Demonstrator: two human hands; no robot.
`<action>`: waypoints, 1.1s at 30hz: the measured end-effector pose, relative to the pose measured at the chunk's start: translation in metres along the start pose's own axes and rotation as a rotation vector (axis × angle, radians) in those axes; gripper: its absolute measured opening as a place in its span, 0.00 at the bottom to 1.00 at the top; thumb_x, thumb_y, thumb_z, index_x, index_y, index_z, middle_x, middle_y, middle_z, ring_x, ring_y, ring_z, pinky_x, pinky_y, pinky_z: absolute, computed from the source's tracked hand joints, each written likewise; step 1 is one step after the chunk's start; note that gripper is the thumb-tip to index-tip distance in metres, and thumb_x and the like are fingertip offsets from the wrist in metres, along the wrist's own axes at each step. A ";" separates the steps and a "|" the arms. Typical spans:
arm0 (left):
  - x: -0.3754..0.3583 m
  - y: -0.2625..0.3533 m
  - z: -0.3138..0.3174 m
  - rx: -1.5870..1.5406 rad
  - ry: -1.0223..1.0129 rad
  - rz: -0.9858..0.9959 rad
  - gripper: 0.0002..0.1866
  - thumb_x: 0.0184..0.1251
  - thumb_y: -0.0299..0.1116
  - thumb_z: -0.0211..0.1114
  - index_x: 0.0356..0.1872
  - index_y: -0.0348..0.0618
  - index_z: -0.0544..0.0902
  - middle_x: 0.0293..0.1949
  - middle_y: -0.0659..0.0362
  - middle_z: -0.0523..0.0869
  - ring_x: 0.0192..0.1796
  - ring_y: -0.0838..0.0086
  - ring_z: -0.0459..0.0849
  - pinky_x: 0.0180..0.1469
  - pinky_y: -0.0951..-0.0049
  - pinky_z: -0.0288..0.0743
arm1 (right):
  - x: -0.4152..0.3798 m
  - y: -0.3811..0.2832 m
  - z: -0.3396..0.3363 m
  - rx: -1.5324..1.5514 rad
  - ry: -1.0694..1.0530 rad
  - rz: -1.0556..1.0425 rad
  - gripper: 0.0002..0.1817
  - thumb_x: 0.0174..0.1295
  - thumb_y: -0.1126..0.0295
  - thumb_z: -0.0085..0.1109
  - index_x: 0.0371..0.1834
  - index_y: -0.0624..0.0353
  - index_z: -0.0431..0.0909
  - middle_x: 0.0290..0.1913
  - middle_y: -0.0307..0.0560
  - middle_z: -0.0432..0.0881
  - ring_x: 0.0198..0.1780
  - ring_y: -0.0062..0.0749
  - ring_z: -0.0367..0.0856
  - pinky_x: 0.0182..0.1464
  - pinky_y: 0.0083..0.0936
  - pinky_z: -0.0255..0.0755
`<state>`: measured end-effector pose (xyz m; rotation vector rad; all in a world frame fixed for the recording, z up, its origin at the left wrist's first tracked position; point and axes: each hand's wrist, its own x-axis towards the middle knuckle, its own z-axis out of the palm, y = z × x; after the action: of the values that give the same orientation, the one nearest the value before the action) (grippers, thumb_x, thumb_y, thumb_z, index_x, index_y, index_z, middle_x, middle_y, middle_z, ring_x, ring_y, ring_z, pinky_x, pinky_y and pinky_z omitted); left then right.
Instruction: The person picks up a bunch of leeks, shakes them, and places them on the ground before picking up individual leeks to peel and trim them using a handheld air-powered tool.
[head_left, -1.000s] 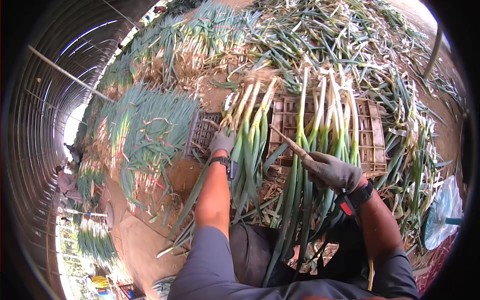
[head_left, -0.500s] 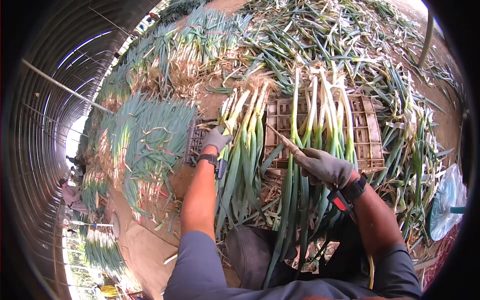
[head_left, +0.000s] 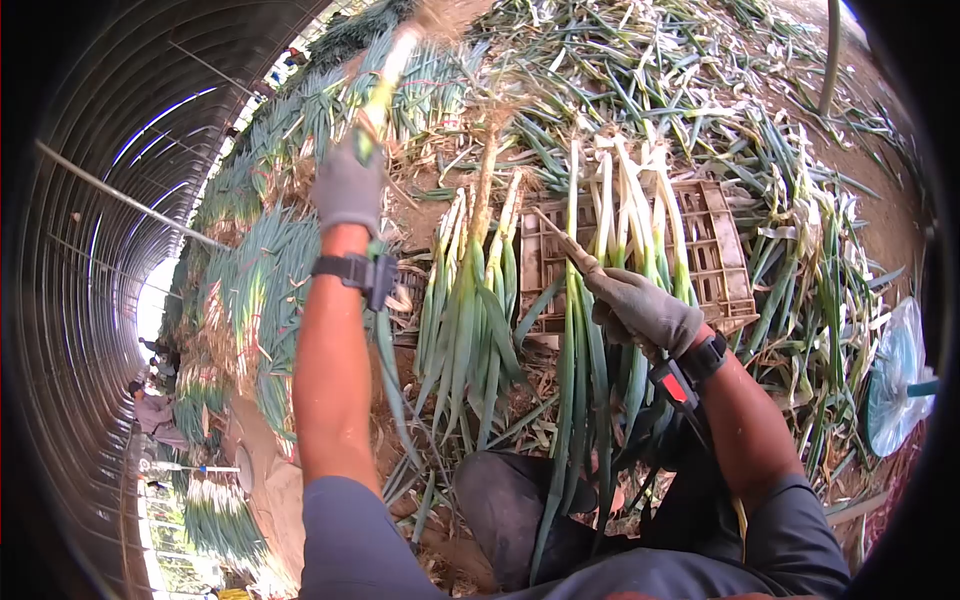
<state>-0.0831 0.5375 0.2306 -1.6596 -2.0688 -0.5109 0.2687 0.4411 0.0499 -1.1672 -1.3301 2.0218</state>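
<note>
My left hand (head_left: 350, 188), in a grey glove, is raised at the upper left. It is closed round a long green onion (head_left: 385, 92), root end up and blurred, with leaves hanging below the wrist. My right hand (head_left: 650, 312), also gloved, grips a thin brownish tapered stick-like tool (head_left: 570, 243) pointing up and left. Below and behind that hand, several green onions (head_left: 625, 215) with white stalks lean on a brown plastic crate (head_left: 725, 245). Between my hands lies a group of browner, soil-stained green onions (head_left: 470, 285), roots pointing away from me.
Tied bundles of green onions (head_left: 275, 260) cover the ground at left. Loose leaves and trimmings (head_left: 650, 70) are heaped beyond the crate and to the right. A clear plastic bag (head_left: 897, 380) is at far right. Another person (head_left: 158, 412) is at far left, under the arched roof (head_left: 110, 150).
My left hand has lifted a green onion from the browner group and swung it up and to the left. My right hand stays nearly in place with the tool.
</note>
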 end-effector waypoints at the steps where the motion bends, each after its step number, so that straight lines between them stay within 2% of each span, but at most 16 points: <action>1: 0.009 0.007 -0.014 0.009 0.107 0.042 0.20 0.76 0.48 0.65 0.63 0.52 0.84 0.48 0.49 0.92 0.41 0.57 0.93 0.44 0.55 0.86 | -0.002 0.000 0.002 0.000 0.007 0.007 0.29 0.78 0.41 0.54 0.48 0.61 0.77 0.34 0.41 0.80 0.23 0.23 0.79 0.22 0.23 0.72; 3: 0.043 0.015 -0.042 0.172 0.307 0.143 0.21 0.76 0.48 0.65 0.63 0.52 0.83 0.50 0.50 0.91 0.41 0.57 0.93 0.44 0.55 0.87 | -0.006 -0.003 0.002 -0.038 0.020 0.018 0.29 0.78 0.40 0.53 0.48 0.61 0.77 0.34 0.41 0.80 0.23 0.23 0.80 0.22 0.21 0.72; 6: 0.058 0.051 -0.093 -0.097 -0.079 0.093 0.22 0.75 0.50 0.66 0.63 0.52 0.84 0.53 0.50 0.90 0.40 0.55 0.93 0.44 0.56 0.88 | -0.007 -0.004 -0.002 -0.016 0.015 -0.013 0.29 0.78 0.41 0.52 0.49 0.61 0.77 0.34 0.40 0.79 0.23 0.22 0.79 0.23 0.21 0.73; 8: 0.063 0.039 -0.047 -0.167 -0.266 0.205 0.26 0.73 0.53 0.68 0.67 0.54 0.82 0.58 0.49 0.89 0.48 0.54 0.92 0.53 0.56 0.87 | -0.012 -0.011 -0.002 0.056 0.016 -0.069 0.28 0.78 0.41 0.52 0.49 0.61 0.77 0.34 0.40 0.79 0.23 0.22 0.79 0.23 0.21 0.73; 10: 0.023 0.055 -0.001 -0.168 -0.500 0.149 0.32 0.71 0.53 0.70 0.72 0.52 0.80 0.61 0.45 0.88 0.57 0.54 0.90 0.64 0.56 0.82 | -0.025 -0.019 -0.003 0.049 0.048 -0.103 0.27 0.79 0.42 0.52 0.51 0.60 0.77 0.34 0.40 0.78 0.23 0.21 0.78 0.23 0.21 0.72; 11: -0.006 0.069 0.011 -0.274 -0.573 0.082 0.38 0.69 0.54 0.73 0.73 0.41 0.77 0.64 0.41 0.85 0.63 0.54 0.86 0.70 0.59 0.76 | -0.031 -0.018 -0.004 0.047 0.071 -0.111 0.27 0.79 0.43 0.51 0.51 0.60 0.77 0.34 0.40 0.78 0.23 0.21 0.78 0.23 0.21 0.72; 13: -0.049 0.073 0.064 -0.468 -0.652 0.043 0.37 0.67 0.44 0.75 0.70 0.27 0.76 0.65 0.40 0.85 0.64 0.62 0.86 0.67 0.65 0.76 | -0.037 -0.006 -0.008 0.124 0.059 -0.112 0.26 0.79 0.44 0.53 0.52 0.60 0.77 0.32 0.38 0.77 0.23 0.21 0.76 0.26 0.23 0.72; 15: -0.078 0.070 0.117 -0.457 -0.789 0.060 0.36 0.67 0.44 0.75 0.69 0.28 0.77 0.66 0.42 0.85 0.65 0.62 0.85 0.68 0.66 0.76 | -0.046 0.001 -0.010 0.065 0.019 -0.047 0.26 0.78 0.45 0.54 0.51 0.61 0.77 0.30 0.38 0.77 0.23 0.21 0.75 0.26 0.24 0.71; 16: -0.094 0.088 0.102 -0.627 -0.981 -0.075 0.35 0.66 0.41 0.77 0.69 0.27 0.78 0.65 0.43 0.86 0.65 0.63 0.84 0.68 0.67 0.75 | -0.049 0.007 -0.012 -0.010 0.019 -0.031 0.28 0.78 0.43 0.54 0.50 0.63 0.77 0.31 0.39 0.77 0.23 0.22 0.75 0.26 0.27 0.71; 17: -0.108 0.069 0.154 -0.827 -1.002 -0.140 0.33 0.65 0.37 0.77 0.68 0.29 0.79 0.63 0.45 0.87 0.65 0.65 0.84 0.67 0.67 0.76 | -0.049 0.014 -0.015 -0.142 0.009 -0.035 0.33 0.76 0.39 0.51 0.48 0.66 0.78 0.29 0.43 0.78 0.24 0.27 0.78 0.28 0.30 0.73; 20: -0.148 0.066 0.215 -0.605 -0.784 -0.032 0.31 0.63 0.32 0.76 0.68 0.34 0.80 0.60 0.50 0.89 0.63 0.66 0.86 0.66 0.68 0.77 | -0.062 0.011 -0.011 -0.377 0.030 -0.028 0.41 0.76 0.34 0.44 0.44 0.71 0.80 0.26 0.52 0.81 0.26 0.37 0.85 0.33 0.35 0.78; 21: -0.158 0.077 0.198 -0.675 -0.784 0.015 0.33 0.62 0.36 0.73 0.68 0.34 0.79 0.54 0.46 0.91 0.52 0.61 0.89 0.59 0.66 0.81 | -0.060 0.013 -0.013 -0.399 0.029 -0.024 0.39 0.76 0.35 0.45 0.46 0.69 0.80 0.28 0.49 0.81 0.26 0.34 0.83 0.32 0.33 0.77; 23: -0.165 0.081 0.202 -0.739 -0.924 0.043 0.31 0.61 0.35 0.74 0.67 0.36 0.80 0.54 0.47 0.91 0.52 0.63 0.90 0.58 0.66 0.81 | -0.053 0.018 -0.015 -0.441 0.023 -0.015 0.36 0.77 0.37 0.47 0.50 0.66 0.80 0.32 0.43 0.80 0.26 0.28 0.79 0.30 0.30 0.74; 28: -0.164 0.088 0.178 -0.686 -0.827 0.026 0.30 0.61 0.37 0.75 0.65 0.36 0.82 0.50 0.50 0.93 0.47 0.66 0.90 0.54 0.65 0.83 | -0.041 0.013 -0.013 -0.636 0.100 -0.028 0.40 0.77 0.36 0.43 0.45 0.70 0.83 0.29 0.60 0.83 0.34 0.51 0.87 0.40 0.43 0.78; 31: -0.159 0.088 0.162 -0.647 -0.953 -0.045 0.32 0.62 0.37 0.75 0.67 0.34 0.81 0.53 0.51 0.92 0.49 0.66 0.89 0.56 0.66 0.82 | -0.021 0.022 -0.008 -0.662 0.151 -0.063 0.41 0.77 0.35 0.41 0.43 0.70 0.84 0.30 0.66 0.84 0.39 0.60 0.88 0.45 0.47 0.78; 33: -0.167 0.083 0.159 -0.669 -0.969 -0.066 0.37 0.63 0.40 0.74 0.72 0.34 0.76 0.61 0.47 0.87 0.59 0.63 0.86 0.64 0.68 0.77 | -0.003 0.025 -0.007 -0.684 0.195 -0.071 0.42 0.77 0.34 0.40 0.43 0.70 0.85 0.31 0.66 0.84 0.41 0.63 0.88 0.47 0.49 0.77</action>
<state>0.0123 0.5045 0.0077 -2.5977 -2.8191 -0.5046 0.2780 0.4318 0.0272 -1.5164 -1.9934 1.3776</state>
